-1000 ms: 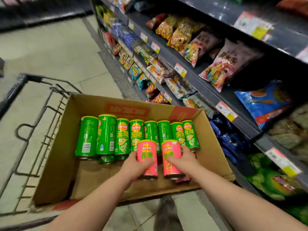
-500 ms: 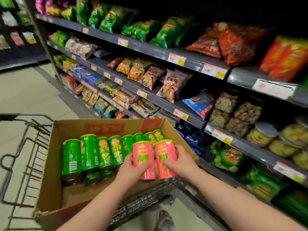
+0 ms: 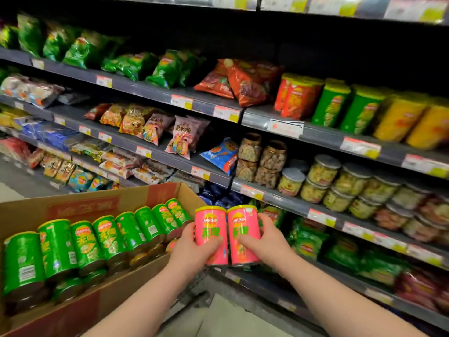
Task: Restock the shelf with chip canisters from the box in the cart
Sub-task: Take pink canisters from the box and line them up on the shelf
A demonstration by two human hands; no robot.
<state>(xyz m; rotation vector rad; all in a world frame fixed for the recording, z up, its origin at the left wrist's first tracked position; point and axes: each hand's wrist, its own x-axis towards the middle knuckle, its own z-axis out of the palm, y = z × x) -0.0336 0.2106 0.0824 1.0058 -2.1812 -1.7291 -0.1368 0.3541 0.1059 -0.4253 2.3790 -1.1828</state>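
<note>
Pink chip canister (image 3: 211, 235) in the left hand (image 3: 192, 249), second pink canister (image 3: 243, 237) in the right hand (image 3: 266, 242), fingers wrapped firmly round each. Both are upright, touching, just off the cardboard box (image 3: 102, 203) corner. Risk, I'd say: slick tubes gripped low may tip on the lift, or knock the green canisters (image 3: 331, 105) standing on the upper shelf (image 3: 323, 136).

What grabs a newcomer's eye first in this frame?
Two pink canisters held upright side by side at centre, the left hand gripping one and the right hand the other. Lower left, a row of green canisters lies in the open cardboard box. Upper right, red, green and yellow canisters stand on a shelf.
</note>
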